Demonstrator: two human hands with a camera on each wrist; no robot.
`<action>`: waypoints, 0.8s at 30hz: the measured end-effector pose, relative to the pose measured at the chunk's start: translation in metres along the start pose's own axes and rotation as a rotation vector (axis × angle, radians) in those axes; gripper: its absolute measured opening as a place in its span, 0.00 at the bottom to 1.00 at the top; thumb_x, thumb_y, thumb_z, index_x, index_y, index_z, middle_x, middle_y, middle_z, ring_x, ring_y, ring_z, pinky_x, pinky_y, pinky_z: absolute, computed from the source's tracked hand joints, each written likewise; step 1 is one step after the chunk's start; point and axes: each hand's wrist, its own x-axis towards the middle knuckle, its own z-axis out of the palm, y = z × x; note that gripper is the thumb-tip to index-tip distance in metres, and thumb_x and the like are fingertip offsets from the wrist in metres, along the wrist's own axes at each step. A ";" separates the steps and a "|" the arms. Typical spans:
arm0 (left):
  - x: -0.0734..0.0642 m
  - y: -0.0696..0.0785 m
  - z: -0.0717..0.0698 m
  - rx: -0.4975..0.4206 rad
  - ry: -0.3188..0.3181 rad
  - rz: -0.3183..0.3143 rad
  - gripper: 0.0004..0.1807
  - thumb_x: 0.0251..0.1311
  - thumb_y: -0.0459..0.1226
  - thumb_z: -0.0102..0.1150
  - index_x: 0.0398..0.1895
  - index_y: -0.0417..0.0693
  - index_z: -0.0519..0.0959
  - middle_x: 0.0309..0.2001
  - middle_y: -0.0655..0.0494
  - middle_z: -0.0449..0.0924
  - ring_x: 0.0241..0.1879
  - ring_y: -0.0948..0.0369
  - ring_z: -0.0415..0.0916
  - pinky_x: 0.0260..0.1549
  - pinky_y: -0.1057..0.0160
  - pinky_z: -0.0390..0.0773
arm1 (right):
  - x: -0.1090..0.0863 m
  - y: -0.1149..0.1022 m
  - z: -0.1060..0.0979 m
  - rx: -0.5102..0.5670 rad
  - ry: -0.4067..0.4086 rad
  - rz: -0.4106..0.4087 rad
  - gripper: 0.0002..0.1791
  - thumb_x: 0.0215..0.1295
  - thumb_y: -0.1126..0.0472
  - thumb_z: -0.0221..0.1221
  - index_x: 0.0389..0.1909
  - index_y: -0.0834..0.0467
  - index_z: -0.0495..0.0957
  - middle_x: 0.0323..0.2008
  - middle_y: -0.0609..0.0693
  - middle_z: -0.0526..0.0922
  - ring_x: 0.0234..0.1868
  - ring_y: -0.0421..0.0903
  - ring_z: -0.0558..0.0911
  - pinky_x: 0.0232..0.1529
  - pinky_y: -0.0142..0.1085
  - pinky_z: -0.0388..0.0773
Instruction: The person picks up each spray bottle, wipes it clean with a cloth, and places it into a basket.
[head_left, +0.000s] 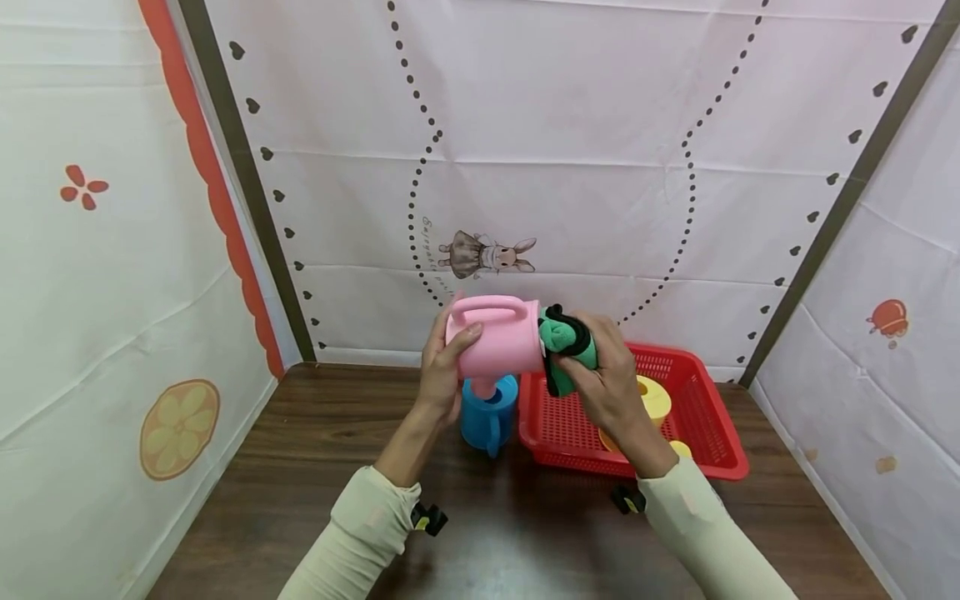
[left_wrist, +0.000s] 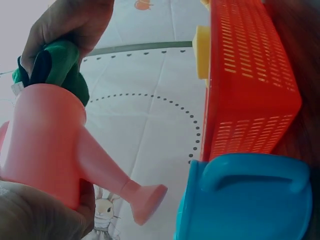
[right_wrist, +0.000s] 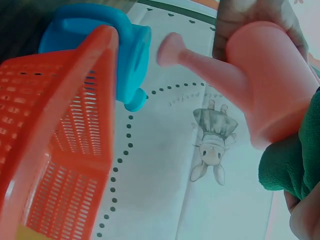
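Observation:
A pink toy watering can (head_left: 498, 342) is held up on its side, its spout pointing down in the head view. The left hand (head_left: 444, 367) grips its base end, thumb lying over the body. At the can's mouth, the right hand (head_left: 606, 375) holds a bunched green cloth with black edging (head_left: 573, 350). In the left wrist view, part of the green cloth (left_wrist: 65, 62) sits against the rim of the pink can (left_wrist: 47, 135). Whether cloth reaches inside the can is hard to tell. Below the pink can, a blue watering can (head_left: 487, 421) stands on the table.
A red plastic basket (head_left: 723, 433) stands at the right, with yellow items (head_left: 654, 400) in it, partly hidden by the right arm. The dark wooden table (head_left: 337, 433) is bounded by white printed cloth walls (head_left: 570, 100) at the back and sides.

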 end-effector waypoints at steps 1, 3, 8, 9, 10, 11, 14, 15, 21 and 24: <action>0.000 -0.001 -0.001 0.003 -0.004 0.008 0.40 0.76 0.45 0.62 0.89 0.60 0.65 0.72 0.51 0.74 0.65 0.52 0.74 0.54 0.64 0.88 | 0.002 0.000 0.000 0.001 0.005 0.001 0.27 0.69 0.66 0.72 0.68 0.62 0.82 0.62 0.63 0.85 0.61 0.48 0.78 0.56 0.37 0.79; 0.000 -0.002 -0.003 0.008 -0.024 0.015 0.40 0.77 0.43 0.62 0.90 0.64 0.65 0.74 0.51 0.73 0.67 0.52 0.74 0.55 0.65 0.89 | 0.006 0.000 0.000 0.011 0.011 0.014 0.27 0.69 0.66 0.72 0.68 0.62 0.82 0.62 0.64 0.85 0.61 0.49 0.79 0.57 0.41 0.79; -0.003 -0.001 -0.011 0.019 -0.154 0.022 0.43 0.77 0.42 0.57 0.92 0.68 0.58 0.75 0.52 0.71 0.70 0.51 0.70 0.58 0.65 0.88 | 0.014 0.002 -0.001 0.028 0.020 0.047 0.27 0.69 0.64 0.71 0.69 0.62 0.83 0.63 0.64 0.85 0.61 0.49 0.79 0.58 0.43 0.78; -0.004 -0.001 -0.014 0.022 -0.193 0.024 0.45 0.75 0.42 0.56 0.93 0.69 0.56 0.75 0.52 0.70 0.70 0.51 0.69 0.58 0.64 0.88 | 0.016 0.002 -0.001 0.030 0.025 0.048 0.27 0.69 0.64 0.71 0.68 0.62 0.83 0.63 0.64 0.85 0.61 0.49 0.78 0.59 0.41 0.78; -0.004 0.000 -0.016 0.020 -0.235 0.027 0.47 0.73 0.41 0.55 0.94 0.69 0.53 0.75 0.53 0.69 0.70 0.51 0.68 0.58 0.64 0.88 | 0.018 0.003 -0.002 0.032 0.031 0.047 0.27 0.69 0.65 0.71 0.68 0.63 0.83 0.63 0.65 0.85 0.61 0.48 0.79 0.60 0.39 0.77; -0.005 0.001 -0.019 0.016 -0.277 0.027 0.49 0.71 0.40 0.54 0.94 0.69 0.51 0.76 0.53 0.68 0.70 0.51 0.67 0.58 0.64 0.88 | 0.020 0.004 -0.002 0.036 0.038 0.046 0.27 0.69 0.65 0.71 0.68 0.63 0.83 0.63 0.65 0.85 0.61 0.48 0.79 0.60 0.36 0.76; -0.005 0.003 -0.027 -0.009 -0.404 0.039 0.58 0.63 0.36 0.57 0.96 0.65 0.44 0.79 0.53 0.65 0.69 0.52 0.68 0.60 0.64 0.87 | 0.025 0.006 -0.003 0.047 0.056 0.062 0.26 0.69 0.66 0.71 0.67 0.64 0.83 0.62 0.65 0.85 0.60 0.45 0.78 0.60 0.29 0.75; -0.005 0.004 -0.029 -0.026 -0.441 0.043 0.60 0.62 0.34 0.59 0.96 0.62 0.42 0.80 0.53 0.64 0.69 0.53 0.69 0.61 0.64 0.87 | 0.026 0.007 -0.004 0.048 0.057 0.072 0.26 0.70 0.67 0.70 0.67 0.64 0.83 0.62 0.65 0.85 0.60 0.44 0.78 0.59 0.27 0.75; -0.003 0.003 -0.037 -0.071 -0.496 0.074 0.65 0.60 0.30 0.73 0.96 0.55 0.44 0.82 0.55 0.67 0.67 0.57 0.76 0.65 0.62 0.87 | 0.025 0.013 -0.002 0.040 0.040 0.148 0.24 0.72 0.65 0.70 0.67 0.63 0.83 0.62 0.64 0.84 0.58 0.43 0.76 0.57 0.31 0.75; -0.003 0.003 -0.037 -0.059 -0.453 0.076 0.62 0.61 0.30 0.72 0.95 0.56 0.49 0.80 0.57 0.71 0.66 0.57 0.78 0.63 0.62 0.89 | 0.019 0.017 0.001 0.031 0.027 0.185 0.24 0.72 0.64 0.70 0.68 0.62 0.83 0.63 0.63 0.84 0.59 0.44 0.77 0.57 0.34 0.74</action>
